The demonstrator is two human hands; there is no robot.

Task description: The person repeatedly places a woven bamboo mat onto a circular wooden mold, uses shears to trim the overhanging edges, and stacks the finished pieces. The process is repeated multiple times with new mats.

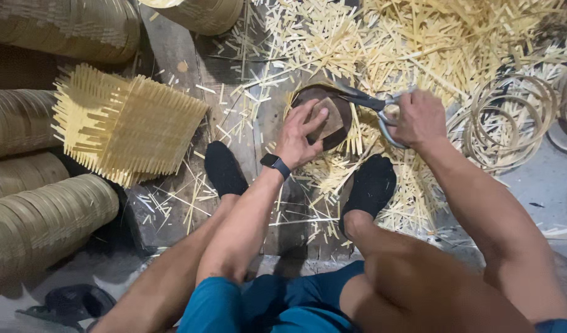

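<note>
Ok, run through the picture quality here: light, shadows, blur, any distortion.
Head view: even, soft light with no glare; dark shadow pools beside the stacked woven rolls at lower left. The left hand, right hand and scissors are fairly sharp, while the bamboo offcuts look smeared and soft in fine detail. The thighs bulge at the bottom edge, a wide-angle stretch.

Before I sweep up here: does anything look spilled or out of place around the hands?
Yes: pale cut strips litter the boards around the round dark block, where the left hand presses and the right hand works the shears.
</note>
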